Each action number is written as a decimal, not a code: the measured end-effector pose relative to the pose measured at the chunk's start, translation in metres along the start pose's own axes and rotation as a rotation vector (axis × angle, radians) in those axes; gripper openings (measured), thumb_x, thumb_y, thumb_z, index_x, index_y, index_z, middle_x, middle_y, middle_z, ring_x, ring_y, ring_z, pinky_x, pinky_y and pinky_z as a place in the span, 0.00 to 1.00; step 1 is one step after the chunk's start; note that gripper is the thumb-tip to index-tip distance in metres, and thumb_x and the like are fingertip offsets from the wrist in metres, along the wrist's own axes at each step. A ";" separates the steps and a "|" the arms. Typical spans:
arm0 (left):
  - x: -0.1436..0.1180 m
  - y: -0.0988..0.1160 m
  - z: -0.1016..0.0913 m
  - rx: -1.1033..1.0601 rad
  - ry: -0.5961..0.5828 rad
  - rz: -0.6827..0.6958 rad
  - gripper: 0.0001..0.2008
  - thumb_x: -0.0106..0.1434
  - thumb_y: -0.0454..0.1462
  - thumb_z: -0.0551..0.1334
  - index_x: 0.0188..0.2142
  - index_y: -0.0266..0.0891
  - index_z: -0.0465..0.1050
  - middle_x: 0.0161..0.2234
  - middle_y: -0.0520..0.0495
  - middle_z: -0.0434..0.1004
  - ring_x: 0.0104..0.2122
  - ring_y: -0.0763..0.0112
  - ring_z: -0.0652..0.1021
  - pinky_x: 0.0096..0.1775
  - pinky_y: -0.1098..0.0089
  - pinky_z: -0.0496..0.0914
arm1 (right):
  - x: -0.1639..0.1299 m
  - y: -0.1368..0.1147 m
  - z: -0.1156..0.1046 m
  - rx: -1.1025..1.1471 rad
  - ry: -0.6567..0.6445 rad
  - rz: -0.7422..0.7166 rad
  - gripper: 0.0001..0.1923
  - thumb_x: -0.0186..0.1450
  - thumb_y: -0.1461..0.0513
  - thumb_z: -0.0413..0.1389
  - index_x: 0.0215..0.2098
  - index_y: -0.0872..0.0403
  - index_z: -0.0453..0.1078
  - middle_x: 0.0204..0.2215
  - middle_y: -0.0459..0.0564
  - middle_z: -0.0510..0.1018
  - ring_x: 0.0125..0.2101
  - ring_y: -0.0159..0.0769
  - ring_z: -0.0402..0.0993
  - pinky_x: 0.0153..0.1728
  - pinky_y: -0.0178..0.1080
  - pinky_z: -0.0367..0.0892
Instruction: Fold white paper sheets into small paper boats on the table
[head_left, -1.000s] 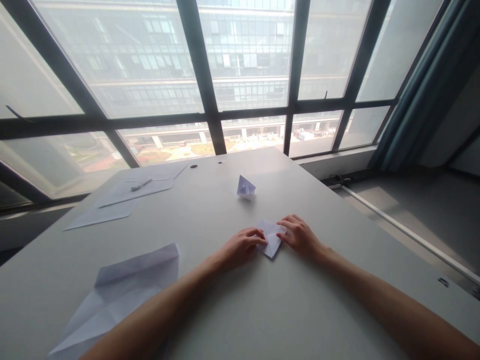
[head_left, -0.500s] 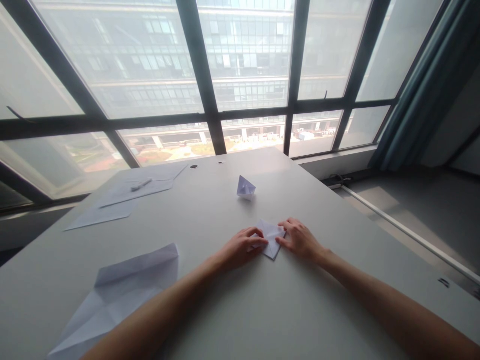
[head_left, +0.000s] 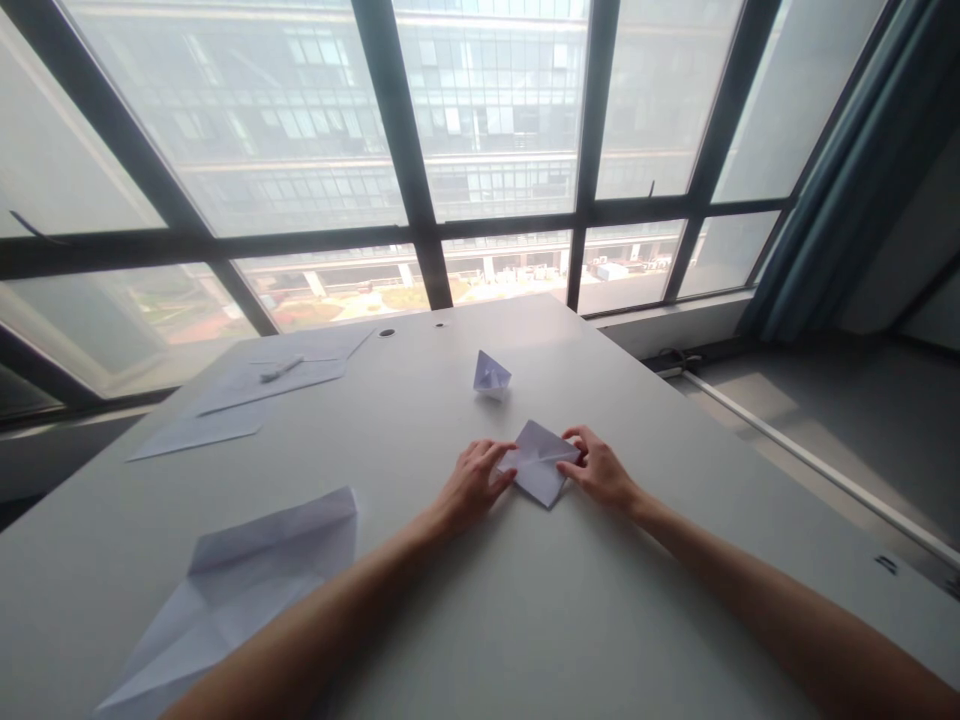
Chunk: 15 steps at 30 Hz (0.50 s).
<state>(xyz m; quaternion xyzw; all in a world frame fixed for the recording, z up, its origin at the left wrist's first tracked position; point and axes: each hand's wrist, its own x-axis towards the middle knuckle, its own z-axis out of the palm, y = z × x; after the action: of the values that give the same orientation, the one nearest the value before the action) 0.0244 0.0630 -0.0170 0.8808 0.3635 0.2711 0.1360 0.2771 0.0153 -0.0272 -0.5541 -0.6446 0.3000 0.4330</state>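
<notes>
A small white folded paper square (head_left: pixel 540 466) lies on the grey table (head_left: pixel 525 600), turned like a diamond with creases across it. My left hand (head_left: pixel 472 482) pinches its left corner with the fingertips. My right hand (head_left: pixel 598 468) pinches its right corner. Both hands rest on the tabletop on either side of the paper. Beyond the hands a small finished folded paper boat (head_left: pixel 491 375) stands upright on the table.
A larger partly folded white sheet (head_left: pixel 240 580) lies near the front left. Flat sheets (head_left: pixel 225 400) with a white pen (head_left: pixel 282 369) lie at the far left. Behind the table is a large window; a curtain (head_left: pixel 847 170) hangs at the right.
The folded paper has spread into a wider flat diamond, and both hands have moved apart to its left and right corners.
</notes>
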 end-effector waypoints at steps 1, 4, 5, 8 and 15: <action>0.001 0.000 0.000 -0.018 0.005 -0.012 0.16 0.66 0.39 0.63 0.54 0.47 0.70 0.46 0.46 0.75 0.49 0.59 0.73 0.53 0.57 0.67 | 0.001 0.001 0.000 0.061 0.001 -0.006 0.21 0.61 0.59 0.60 0.50 0.51 0.62 0.29 0.43 0.74 0.27 0.34 0.69 0.28 0.35 0.63; 0.002 0.000 -0.002 -0.073 0.037 -0.033 0.18 0.64 0.41 0.65 0.53 0.47 0.71 0.41 0.48 0.78 0.45 0.60 0.76 0.51 0.59 0.67 | 0.002 0.000 0.001 0.157 0.038 -0.048 0.20 0.60 0.59 0.61 0.49 0.51 0.63 0.26 0.41 0.72 0.26 0.33 0.67 0.27 0.34 0.61; 0.002 0.001 -0.003 -0.090 0.050 -0.040 0.18 0.64 0.41 0.66 0.53 0.47 0.71 0.41 0.48 0.78 0.45 0.60 0.76 0.50 0.60 0.67 | 0.002 -0.001 0.001 0.168 0.054 -0.063 0.18 0.60 0.59 0.61 0.46 0.52 0.64 0.25 0.41 0.72 0.25 0.32 0.66 0.27 0.34 0.61; 0.003 0.000 -0.004 -0.157 0.077 -0.064 0.19 0.63 0.42 0.66 0.53 0.47 0.72 0.40 0.48 0.78 0.43 0.62 0.77 0.48 0.63 0.68 | 0.003 -0.003 0.002 0.171 0.109 -0.104 0.13 0.61 0.58 0.62 0.40 0.52 0.66 0.24 0.41 0.70 0.25 0.32 0.65 0.27 0.35 0.61; 0.003 -0.002 -0.005 -0.347 0.119 -0.039 0.16 0.62 0.40 0.67 0.49 0.43 0.74 0.36 0.50 0.77 0.38 0.65 0.79 0.43 0.68 0.71 | 0.004 -0.003 0.001 0.188 0.190 -0.162 0.14 0.61 0.58 0.62 0.43 0.53 0.70 0.36 0.49 0.77 0.30 0.36 0.72 0.33 0.39 0.69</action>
<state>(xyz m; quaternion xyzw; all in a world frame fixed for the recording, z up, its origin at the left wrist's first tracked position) 0.0222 0.0674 -0.0128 0.8194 0.3355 0.3788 0.2695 0.2750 0.0187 -0.0236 -0.4834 -0.6123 0.2692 0.5648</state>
